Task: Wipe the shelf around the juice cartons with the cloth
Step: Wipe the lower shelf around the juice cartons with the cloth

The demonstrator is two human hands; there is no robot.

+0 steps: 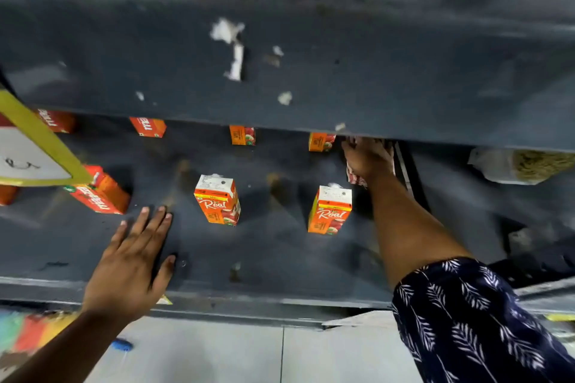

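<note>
Several orange juice cartons stand spaced out on a dark grey shelf [273, 255]. Two "Real" cartons are in the front row, one in the middle [217, 199] and one to its right [329, 210]. Smaller cartons [321, 141] stand at the back. My right hand [367, 158] reaches deep to the back of the shelf, right of the cartons, pressing a red-and-white cloth [356, 179] onto the surface. My left hand [133, 261] lies flat, fingers spread, on the shelf's front part, left of the middle carton, holding nothing.
The shelf above [311, 71] overhangs the back row and carries torn label scraps. A yellow-framed sign [37, 146] juts in at the left. A tilted red-orange carton [99, 193] sits at the left. A clear bag of noodles [525, 165] lies in the bay to the right.
</note>
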